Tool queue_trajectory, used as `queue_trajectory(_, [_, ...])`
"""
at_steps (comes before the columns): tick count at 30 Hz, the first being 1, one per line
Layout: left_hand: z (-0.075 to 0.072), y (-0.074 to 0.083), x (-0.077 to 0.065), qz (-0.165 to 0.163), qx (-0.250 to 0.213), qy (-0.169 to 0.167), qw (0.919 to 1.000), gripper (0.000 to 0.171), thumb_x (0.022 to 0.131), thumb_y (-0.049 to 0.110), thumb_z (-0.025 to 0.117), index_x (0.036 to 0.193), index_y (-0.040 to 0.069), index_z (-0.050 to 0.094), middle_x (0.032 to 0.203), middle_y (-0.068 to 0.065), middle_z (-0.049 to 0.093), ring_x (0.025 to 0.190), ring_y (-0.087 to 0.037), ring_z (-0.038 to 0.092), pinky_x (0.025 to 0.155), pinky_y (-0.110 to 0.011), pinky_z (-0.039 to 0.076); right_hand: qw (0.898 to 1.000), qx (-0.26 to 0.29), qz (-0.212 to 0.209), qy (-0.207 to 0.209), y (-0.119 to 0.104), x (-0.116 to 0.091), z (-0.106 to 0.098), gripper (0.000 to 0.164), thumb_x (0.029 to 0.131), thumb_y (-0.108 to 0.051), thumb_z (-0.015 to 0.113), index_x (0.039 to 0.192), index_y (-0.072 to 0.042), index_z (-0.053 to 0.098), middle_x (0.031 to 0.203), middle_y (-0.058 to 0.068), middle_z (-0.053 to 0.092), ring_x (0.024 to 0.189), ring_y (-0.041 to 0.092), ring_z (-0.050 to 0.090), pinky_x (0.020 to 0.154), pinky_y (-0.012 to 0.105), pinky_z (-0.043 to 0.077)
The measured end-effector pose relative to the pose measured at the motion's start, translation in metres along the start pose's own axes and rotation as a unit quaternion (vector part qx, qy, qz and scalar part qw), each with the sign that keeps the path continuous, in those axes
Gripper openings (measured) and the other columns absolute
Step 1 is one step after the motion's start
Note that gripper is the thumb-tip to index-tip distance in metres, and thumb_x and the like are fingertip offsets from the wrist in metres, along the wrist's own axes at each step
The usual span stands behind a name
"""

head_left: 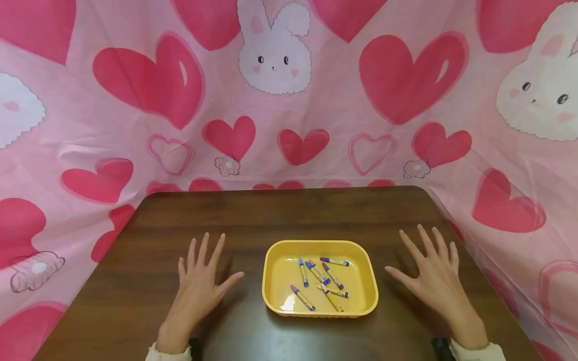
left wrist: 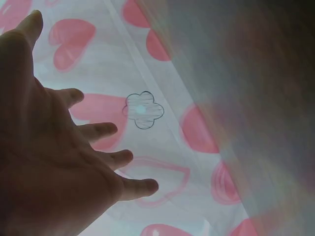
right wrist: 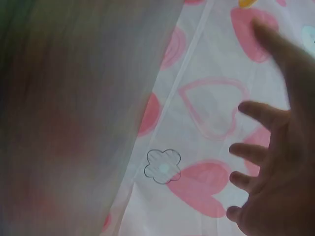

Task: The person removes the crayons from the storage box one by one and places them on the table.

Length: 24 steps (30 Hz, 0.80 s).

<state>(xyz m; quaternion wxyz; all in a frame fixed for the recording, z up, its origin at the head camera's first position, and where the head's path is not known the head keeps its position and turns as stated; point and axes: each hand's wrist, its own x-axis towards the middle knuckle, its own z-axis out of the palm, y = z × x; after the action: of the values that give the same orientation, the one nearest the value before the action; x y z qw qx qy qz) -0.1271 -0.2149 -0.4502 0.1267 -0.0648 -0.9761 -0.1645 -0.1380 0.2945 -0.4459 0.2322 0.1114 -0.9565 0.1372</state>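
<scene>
In the head view, a yellow tray (head_left: 268, 281) sits on the brown desk (head_left: 244, 215), between the person's two hands and apart from both. Several crayons (head_left: 332, 276) lie loosely inside it, some crossing each other. The left hand (head_left: 200, 288) and right hand (head_left: 435, 281) both hold nothing, fingers spread. Behind the desk hangs a pink cloth (head_left: 325, 100) with hearts and rabbits.

In the left wrist view, the left hand's fingers are spread, with the cloth behind.

In the right wrist view, the right hand is likewise unclenched, grasping nothing.
</scene>
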Motion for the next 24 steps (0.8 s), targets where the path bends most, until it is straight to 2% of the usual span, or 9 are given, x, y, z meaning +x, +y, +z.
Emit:
queue_trajectory(5, [-0.001, 0.001, -0.001, -0.001, 0.004, 0.002, 1.0, 0.1, 0.082, 0.073, 0.061, 0.16, 0.034, 0.012, 0.164, -0.018, 0.013, 0.148, -0.048, 0.003, 0.102, -0.082, 0.01, 1.0, 0.001, -0.002, 0.026, -0.007, 0.0, -0.004, 0.088, 0.075, -0.049, 0.081, 0.15, -0.02, 0.045, 0.152, 0.025, 0.036, 0.147, 0.044, 0.014, 0.112, 0.071, -0.004])
queue_trajectory(8, [0.002, 0.003, 0.001, 0.002, 0.002, 0.0, 1.0, 0.099, 0.083, 0.073, 0.059, 0.16, 0.032, 0.014, 0.162, -0.02, 0.017, 0.147, -0.049, 0.008, 0.103, -0.081, 0.012, 0.999, 0.006, -0.004, 0.045, -0.014, 0.001, -0.009, 0.084, 0.077, -0.047, 0.081, 0.148, -0.018, 0.048, 0.149, 0.025, 0.04, 0.143, 0.044, 0.022, 0.107, 0.073, 0.008])
queue_trajectory(11, [0.005, 0.006, 0.006, 0.004, -0.021, -0.008, 0.9997, 0.093, 0.086, 0.071, 0.058, 0.16, 0.03, 0.018, 0.154, -0.025, 0.028, 0.141, -0.048, 0.02, 0.104, -0.077, 0.019, 0.997, 0.017, -0.004, 0.071, -0.023, 0.003, -0.015, 0.073, 0.079, -0.04, 0.08, 0.142, -0.014, 0.054, 0.141, 0.023, 0.049, 0.129, 0.046, 0.036, 0.094, 0.072, 0.022])
queue_trajectory(14, [0.006, 0.01, 0.009, 0.006, -0.066, -0.017, 0.9976, 0.081, 0.092, 0.062, 0.058, 0.158, 0.028, 0.026, 0.137, -0.025, 0.045, 0.127, -0.042, 0.04, 0.102, -0.069, 0.034, 0.994, 0.042, -0.017, 0.096, -0.034, 0.006, -0.022, 0.058, 0.08, -0.026, 0.081, 0.131, -0.008, 0.061, 0.126, 0.021, 0.059, 0.112, 0.045, 0.046, 0.082, 0.062, 0.029])
queue_trajectory(16, [0.005, 0.016, 0.01, 0.015, -0.11, -0.023, 0.9936, 0.071, 0.095, 0.052, 0.061, 0.155, 0.027, 0.032, 0.116, -0.016, 0.058, 0.108, -0.031, 0.054, 0.093, -0.055, 0.048, 0.992, 0.059, -0.041, 0.107, -0.043, 0.007, -0.025, 0.049, 0.078, -0.017, 0.081, 0.123, -0.004, 0.065, 0.116, 0.02, 0.064, 0.103, 0.042, 0.051, 0.078, 0.056, 0.032])
queue_trajectory(18, [0.005, 0.024, 0.009, 0.028, -0.151, -0.036, 0.9875, 0.065, 0.096, 0.042, 0.064, 0.153, 0.028, 0.036, 0.096, -0.005, 0.061, 0.088, -0.02, 0.057, 0.08, -0.04, 0.053, 0.989, 0.078, -0.066, 0.103, -0.052, 0.007, -0.027, 0.044, 0.077, -0.011, 0.081, 0.118, -0.002, 0.067, 0.109, 0.018, 0.066, 0.099, 0.037, 0.054, 0.079, 0.052, 0.037])
queue_trajectory(20, [0.005, 0.032, 0.01, 0.043, -0.187, -0.054, 0.9799, 0.061, 0.096, 0.036, 0.066, 0.151, 0.03, 0.039, 0.08, 0.005, 0.056, 0.072, -0.012, 0.053, 0.067, -0.029, 0.049, 0.987, 0.091, -0.092, 0.094, -0.061, 0.009, -0.028, 0.04, 0.076, -0.007, 0.081, 0.113, -0.001, 0.068, 0.104, 0.015, 0.067, 0.096, 0.033, 0.058, 0.08, 0.049, 0.045])
queue_trajectory(24, [0.006, 0.046, 0.012, 0.057, -0.227, -0.106, 0.9663, 0.053, 0.097, 0.032, 0.065, 0.146, 0.031, 0.043, 0.076, 0.006, 0.056, 0.066, -0.01, 0.052, 0.061, -0.024, 0.046, 0.985, 0.112, -0.125, 0.045, -0.08, 0.011, -0.025, 0.031, 0.077, -0.005, 0.081, 0.106, -0.001, 0.069, 0.099, 0.009, 0.069, 0.092, 0.024, 0.064, 0.078, 0.045, 0.055])
